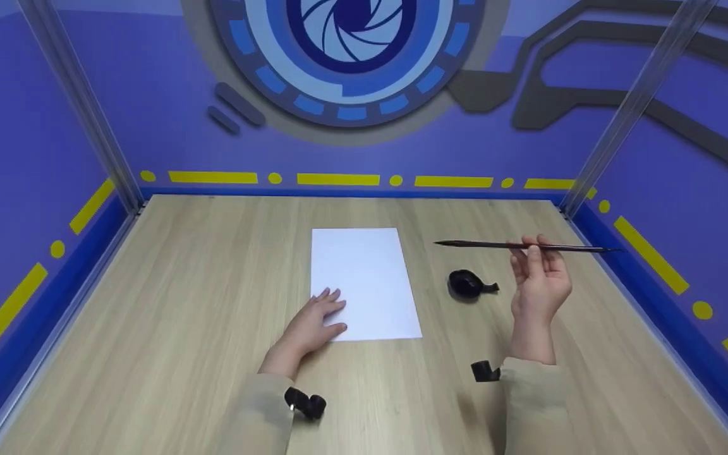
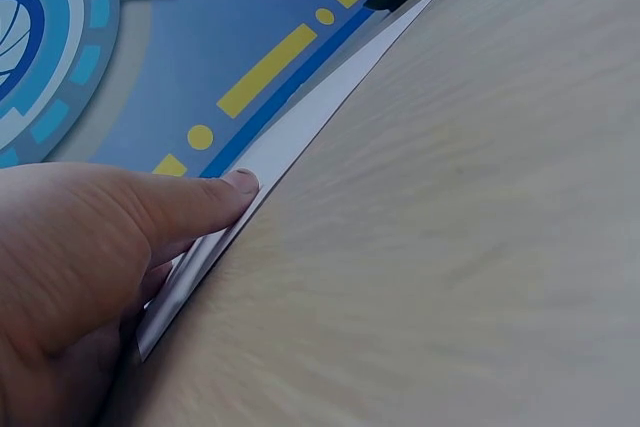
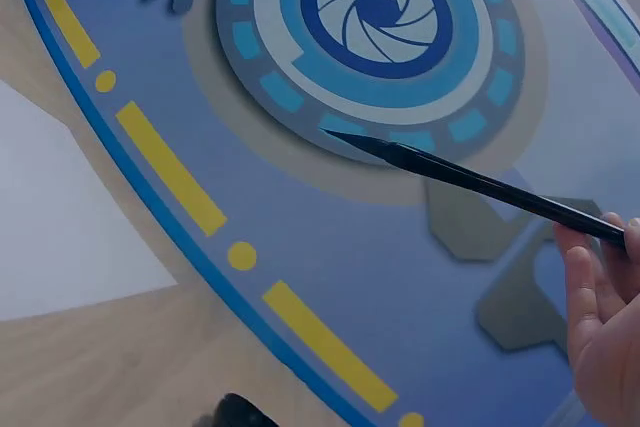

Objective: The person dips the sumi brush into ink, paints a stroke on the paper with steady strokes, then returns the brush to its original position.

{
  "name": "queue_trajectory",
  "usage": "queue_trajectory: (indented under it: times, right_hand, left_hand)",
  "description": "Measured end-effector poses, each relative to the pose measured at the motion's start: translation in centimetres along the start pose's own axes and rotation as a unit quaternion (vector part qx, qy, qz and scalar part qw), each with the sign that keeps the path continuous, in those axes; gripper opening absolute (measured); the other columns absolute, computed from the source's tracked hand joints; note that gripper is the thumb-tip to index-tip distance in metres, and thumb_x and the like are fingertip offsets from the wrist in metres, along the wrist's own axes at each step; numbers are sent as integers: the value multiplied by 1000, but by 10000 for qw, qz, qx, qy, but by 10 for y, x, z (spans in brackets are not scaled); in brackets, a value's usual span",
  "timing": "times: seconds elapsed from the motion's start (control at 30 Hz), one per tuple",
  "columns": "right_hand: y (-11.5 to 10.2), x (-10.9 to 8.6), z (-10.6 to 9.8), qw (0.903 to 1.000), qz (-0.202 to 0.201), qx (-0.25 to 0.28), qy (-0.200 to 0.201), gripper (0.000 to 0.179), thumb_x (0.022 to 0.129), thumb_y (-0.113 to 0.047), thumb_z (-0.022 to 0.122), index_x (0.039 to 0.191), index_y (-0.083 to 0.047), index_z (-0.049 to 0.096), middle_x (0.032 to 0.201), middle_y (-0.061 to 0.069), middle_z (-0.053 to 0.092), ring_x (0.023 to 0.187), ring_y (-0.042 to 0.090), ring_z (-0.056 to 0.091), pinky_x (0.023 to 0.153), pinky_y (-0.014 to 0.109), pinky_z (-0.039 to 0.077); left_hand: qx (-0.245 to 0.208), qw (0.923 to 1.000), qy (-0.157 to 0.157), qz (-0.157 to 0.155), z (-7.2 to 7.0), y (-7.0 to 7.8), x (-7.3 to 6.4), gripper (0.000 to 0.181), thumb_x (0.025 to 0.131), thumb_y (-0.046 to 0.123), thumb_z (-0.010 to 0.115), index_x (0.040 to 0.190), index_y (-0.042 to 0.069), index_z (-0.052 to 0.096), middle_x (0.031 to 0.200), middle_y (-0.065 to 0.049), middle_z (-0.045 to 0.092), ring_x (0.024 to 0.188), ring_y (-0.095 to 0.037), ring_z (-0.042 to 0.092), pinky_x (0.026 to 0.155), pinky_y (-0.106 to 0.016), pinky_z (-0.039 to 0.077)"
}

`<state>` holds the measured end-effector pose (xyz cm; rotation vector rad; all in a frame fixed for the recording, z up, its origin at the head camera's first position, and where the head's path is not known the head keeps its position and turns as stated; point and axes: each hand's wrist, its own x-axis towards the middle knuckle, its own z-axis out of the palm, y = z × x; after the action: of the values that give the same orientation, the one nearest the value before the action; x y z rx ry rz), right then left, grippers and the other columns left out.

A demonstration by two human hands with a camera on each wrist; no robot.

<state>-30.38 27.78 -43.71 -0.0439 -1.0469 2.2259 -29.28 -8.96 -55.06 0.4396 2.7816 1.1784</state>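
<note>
The left hand (image 1: 312, 323) rests spread fingers on the white rectangular paper sheet (image 1: 367, 272), at its 8 o'clock; light, flat pressure should steady it. Toward 3 o'clock, the right hand (image 1: 539, 287) pinches the slender black brush (image 3: 475, 181), nearly level.

Head view fwd/dn, wrists' nr — paper (image 1: 367, 272) shared.

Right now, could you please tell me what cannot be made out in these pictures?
Head: the paper beneath the left hand, covered by it.
Head: whether the black dish holds anything; its inside is too dark.
Right wrist: rear end of the brush, cut off by the right edge.
</note>
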Motion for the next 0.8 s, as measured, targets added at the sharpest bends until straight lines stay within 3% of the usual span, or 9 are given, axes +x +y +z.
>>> queue_trajectory:
  times: [0.13,0.47,0.8]
  right_hand:
    - [11,-5,9,9996,248,108,-93,16,100,-2,61,115,2,64,97,8,77,83,21,80,66,21,64]
    - [41,-13,33,9977,548,-183,-345,15,101,-3,59,114,3,61,96,5,78,82,17,80,67,20,64]
    - [72,-18,52,9893,915,-939,-634,18,103,-8,58,120,-2,62,98,-2,77,88,11,78,75,19,64]
  left_hand:
    - [25,10000,-39,85,-1,-1,-1,54,98,23,69,146,4,56,166,-11,38,159,-35,25,132,-56,18]
    - [-3,10000,-29,56,-1,-1,-1,53,99,24,68,147,6,55,167,-9,37,160,-33,23,132,-55,18]
    - [47,9999,19,129,1,-2,0,52,98,21,69,145,2,56,165,-12,40,158,-33,26,132,-54,18]
